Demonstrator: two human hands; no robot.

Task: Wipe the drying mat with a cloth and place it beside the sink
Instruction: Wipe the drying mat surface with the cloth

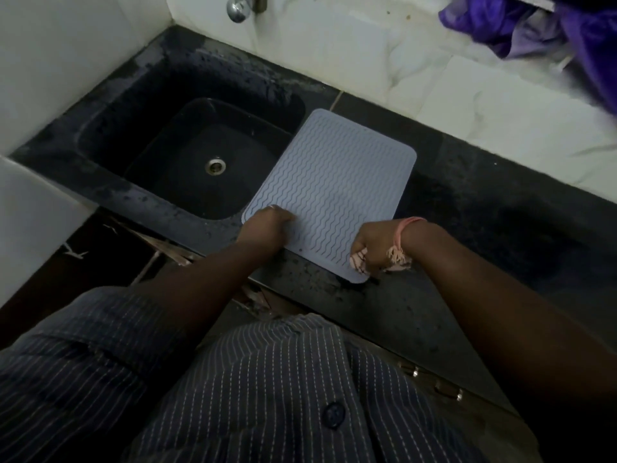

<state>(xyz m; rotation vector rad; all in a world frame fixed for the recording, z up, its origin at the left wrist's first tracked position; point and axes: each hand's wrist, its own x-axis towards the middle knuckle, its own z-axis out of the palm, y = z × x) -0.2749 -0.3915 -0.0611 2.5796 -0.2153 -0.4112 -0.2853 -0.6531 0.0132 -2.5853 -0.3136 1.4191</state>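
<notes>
Both hands work the grey drying mat (330,192), lying flat on the dark table (484,208) just right of the sink (200,155). Left hand (270,225) presses its near-left edge, fingers curled; right hand (374,248) clenches a pinkish cloth (359,260) at the near corner. It looks thin, light and floppy, so grip two edges

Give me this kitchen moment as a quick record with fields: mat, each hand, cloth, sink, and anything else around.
mat: grey ridged drying mat flat on the black counter, its left edge over the sink rim
left hand: left hand on the mat's near-left corner, fingers curled
right hand: right hand grips a pink cloth at the mat's near-right corner
sink: black sink, metal drain
other: purple fabric at top right; tap above
</notes>
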